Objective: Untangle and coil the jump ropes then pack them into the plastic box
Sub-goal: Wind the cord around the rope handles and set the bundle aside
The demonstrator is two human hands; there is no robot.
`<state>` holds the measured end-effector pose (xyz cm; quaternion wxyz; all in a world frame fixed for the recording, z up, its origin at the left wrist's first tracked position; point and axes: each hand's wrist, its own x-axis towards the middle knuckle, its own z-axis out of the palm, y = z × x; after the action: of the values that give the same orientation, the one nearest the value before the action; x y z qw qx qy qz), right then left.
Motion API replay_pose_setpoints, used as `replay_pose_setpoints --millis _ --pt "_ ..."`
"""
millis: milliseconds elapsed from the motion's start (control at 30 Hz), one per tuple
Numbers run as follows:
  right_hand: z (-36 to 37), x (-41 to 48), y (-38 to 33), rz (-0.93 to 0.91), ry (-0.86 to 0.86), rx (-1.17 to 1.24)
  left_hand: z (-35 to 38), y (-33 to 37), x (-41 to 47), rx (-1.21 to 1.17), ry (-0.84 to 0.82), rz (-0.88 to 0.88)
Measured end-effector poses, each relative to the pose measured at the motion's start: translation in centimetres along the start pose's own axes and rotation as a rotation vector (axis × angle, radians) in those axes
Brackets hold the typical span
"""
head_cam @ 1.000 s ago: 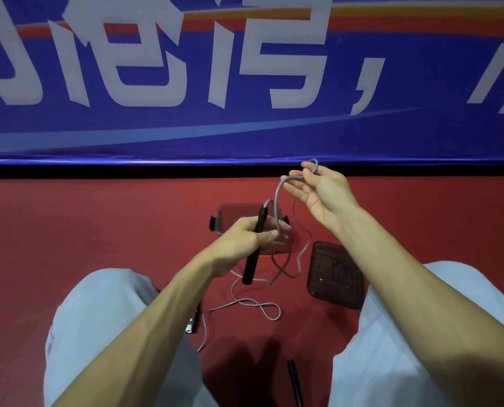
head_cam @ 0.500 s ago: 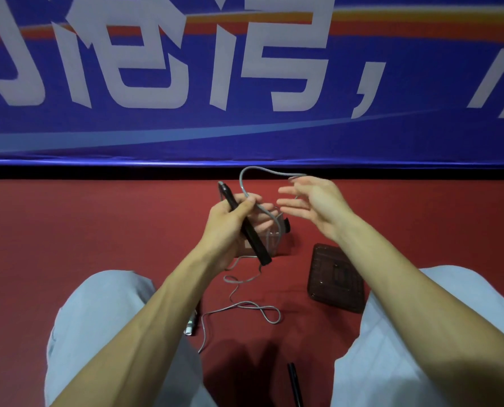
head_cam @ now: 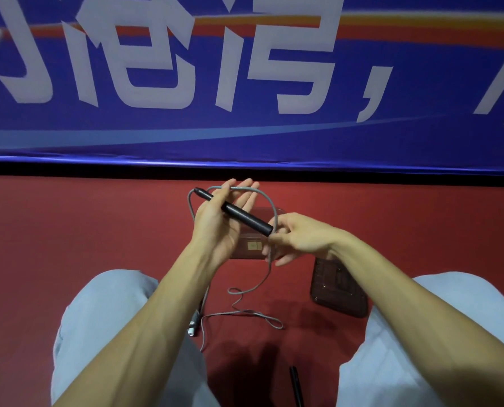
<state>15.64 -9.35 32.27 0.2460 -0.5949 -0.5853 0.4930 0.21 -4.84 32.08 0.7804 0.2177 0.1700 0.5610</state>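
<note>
On a red floor, below a blue banner: jump rope held above a plastic box.
By the left hand, a black handle is pinned under the thumb across straight fingers; by the right hand, the rope is pinched just beside the handle's end. The box is partly hidden under both hands, its lid laid to the right.
</note>
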Motion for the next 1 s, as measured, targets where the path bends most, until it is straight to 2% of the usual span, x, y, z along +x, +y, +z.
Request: replay_pose_setpoints --millis 100,233,333,500,600,733,1000 --pt "-0.1 0.2 -0.2 -0.006 0.184 0.087 -0.4 -0.4 0.6 0.199 0.061 0.033" --pt "-1.1 0.3 -1.0 -0.072 0.398 0.265 -1.0 -1.5 0.8 0.591 0.105 -0.038" --pt "-1.7 -0.1 -1.5 -0.138 0.463 0.400 -1.5 -2.6 0.7 0.903 0.012 -0.083" --pt "-2.6 -0.1 -1.7 -0.210 0.554 0.676 -1.8 -3.4 0.0 1.166 -0.226 -0.173" --pt "-3.0 0.0 -1.7 -0.236 0.581 0.851 -1.6 -3.5 -0.5 1.207 -0.317 -0.206" --pt "-3.2 0.0 -1.7 -0.254 0.599 0.966 -1.1 -3.5 -1.1 1.125 -0.360 -0.251" --pt "-3.7 0.2 -1.4 -0.250 0.657 1.112 -0.8 -3.7 -1.1 0.956 -0.290 -0.200"
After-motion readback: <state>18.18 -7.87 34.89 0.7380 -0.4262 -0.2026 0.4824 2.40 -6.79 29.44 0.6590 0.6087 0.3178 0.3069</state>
